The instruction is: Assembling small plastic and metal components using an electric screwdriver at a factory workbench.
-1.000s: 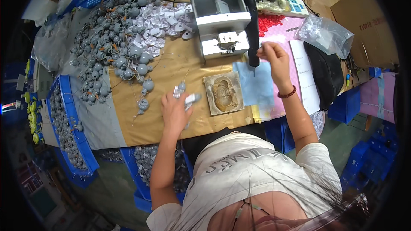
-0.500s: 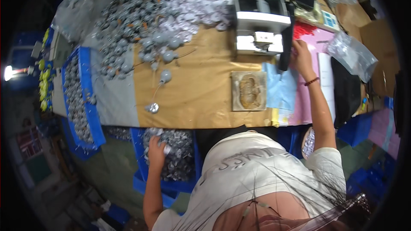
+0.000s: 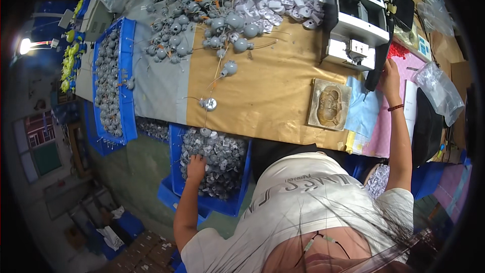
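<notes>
My left hand [image 3: 196, 168] rests over a blue bin [image 3: 175, 164] below the table's front edge. Its fingers are stretched slightly apart on a heap of grey and white plastic parts [image 3: 222, 154], and nothing shows in them. At the right, my right hand [image 3: 390, 83] reaches past the black side bar of a white and grey bench machine [image 3: 356, 20]. Small red pieces [image 3: 398, 50] lie just beyond its fingertips, which are partly hidden by the bar. Whether that hand holds anything cannot be seen.
Round grey parts with wires [image 3: 177, 30] and white plastic pieces [image 3: 283, 0] are heaped at the back. A square metal mould [image 3: 329, 103] lies before the machine. A long blue tray [image 3: 129, 71] of grey balls stands left. A clear plastic bag [image 3: 439, 88] lies far right.
The view has shifted, so the table sits tilted and farther right. A whitish piece beside my left hand's fingers earlier no longer shows there. My right hand stays beside the machine.
</notes>
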Tool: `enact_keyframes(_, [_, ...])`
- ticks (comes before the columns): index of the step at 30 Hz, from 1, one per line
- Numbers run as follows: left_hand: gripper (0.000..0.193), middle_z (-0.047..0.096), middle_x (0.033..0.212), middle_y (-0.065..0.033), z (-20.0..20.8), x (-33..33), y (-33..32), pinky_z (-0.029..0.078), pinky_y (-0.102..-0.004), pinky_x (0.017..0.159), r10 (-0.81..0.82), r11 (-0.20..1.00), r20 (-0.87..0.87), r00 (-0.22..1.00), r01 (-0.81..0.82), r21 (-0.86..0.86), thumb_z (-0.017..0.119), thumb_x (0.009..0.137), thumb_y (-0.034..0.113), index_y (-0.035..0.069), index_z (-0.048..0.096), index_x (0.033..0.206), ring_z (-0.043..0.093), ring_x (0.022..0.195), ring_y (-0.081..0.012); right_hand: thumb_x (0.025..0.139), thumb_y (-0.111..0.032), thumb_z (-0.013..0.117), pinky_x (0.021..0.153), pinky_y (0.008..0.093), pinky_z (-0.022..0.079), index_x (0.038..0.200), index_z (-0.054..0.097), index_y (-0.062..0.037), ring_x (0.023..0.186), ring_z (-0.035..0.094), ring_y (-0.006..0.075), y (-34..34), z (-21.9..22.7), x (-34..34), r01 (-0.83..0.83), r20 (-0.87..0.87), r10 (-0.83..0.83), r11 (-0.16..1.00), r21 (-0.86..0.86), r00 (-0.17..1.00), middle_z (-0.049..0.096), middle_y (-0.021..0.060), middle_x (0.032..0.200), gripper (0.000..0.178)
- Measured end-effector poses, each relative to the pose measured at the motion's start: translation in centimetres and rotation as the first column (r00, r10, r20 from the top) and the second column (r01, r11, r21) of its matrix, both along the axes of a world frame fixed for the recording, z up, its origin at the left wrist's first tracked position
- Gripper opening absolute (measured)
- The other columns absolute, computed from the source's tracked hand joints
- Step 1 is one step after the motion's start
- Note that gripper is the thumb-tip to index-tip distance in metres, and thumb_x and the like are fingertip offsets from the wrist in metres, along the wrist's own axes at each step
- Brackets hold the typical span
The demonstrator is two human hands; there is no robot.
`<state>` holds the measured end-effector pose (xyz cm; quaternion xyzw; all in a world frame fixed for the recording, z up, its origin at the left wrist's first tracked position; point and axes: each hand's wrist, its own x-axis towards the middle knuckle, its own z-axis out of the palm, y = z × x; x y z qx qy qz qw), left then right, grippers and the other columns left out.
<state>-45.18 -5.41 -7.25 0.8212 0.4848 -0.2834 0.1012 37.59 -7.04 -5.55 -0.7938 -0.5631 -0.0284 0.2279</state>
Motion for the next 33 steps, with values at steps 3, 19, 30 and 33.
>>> enact_keyframes(3, [0.044, 0.059, 0.115, -0.0112, 2.3, 1.9, -0.4, 0.052, -0.046, 0.09, 0.116, 0.992, -0.054, 0.992, -0.118, -0.048, 0.078, 0.076, 0.017, 0.012, 0.063, 0.117, 0.054, 0.114, -0.0335, 0.082, 0.006, 0.058, 0.075, 0.0434, 0.05, 0.117, 0.061, -0.0072, 0.089, 0.059, 0.0365, -0.1, -0.2, 0.1, -0.009, 0.025, 0.008, 0.999, 0.032, 1.0, 0.058, 0.015, 0.093, 0.038])
enact_keyframes(19, [0.045, 0.061, 0.115, -0.0106, 3.8, 12.2, 4.9, 0.051, -0.0301, 0.086, 0.535, 0.625, 0.845, -0.012, -0.668, -0.405, 0.065, 0.092, 0.002, 0.001, 0.044, 0.132, 0.061, 0.102, -0.0153, 0.101, -0.015, 0.061, 0.065, 0.0236, 0.049, 0.115, 0.067, -0.0002, 0.076, 0.06, 0.008, -3.4, 0.0, 2.8, 0.237, -0.605, -0.112, 0.963, 0.131, 0.789, 0.068, 0.0053, 0.093, 0.022])
enact_keyframes(30, [0.046, 0.065, 0.097, -0.0098, 13.9, 27.3, 13.4, 0.054, -0.0351, 0.078, 0.226, 0.946, 0.653, 0.723, -0.322, 0.029, 0.069, 0.091, 0.015, 0.003, 0.051, 0.131, 0.066, 0.085, -0.0228, 0.098, -0.01, 0.065, 0.067, 0.0215, 0.047, 0.112, 0.067, 0.0013, 0.076, 0.059, 0.0069, -1.7, 3.9, -3.1, 0.173, -0.778, 0.087, 0.954, 0.246, 0.622, 0.068, 0.0016, 0.093, 0.018])
enact_keyframes(33, [0.045, 0.064, 0.108, -0.0107, 15.4, 31.4, 12.9, 0.053, -0.0354, 0.082, 0.328, 0.91, 0.666, 0.67, -0.413, -0.033, 0.071, 0.09, 0.014, 0.002, 0.053, 0.13, 0.065, 0.091, -0.0231, 0.098, -0.01, 0.065, 0.067, 0.0213, 0.047, 0.111, 0.067, 0.0008, 0.076, 0.059, 0.0068, -2.6, 4.9, -3.6, 0.196, -0.787, 0.076, 0.95, 0.244, 0.612, 0.067, 0.0009, 0.093, 0.017])
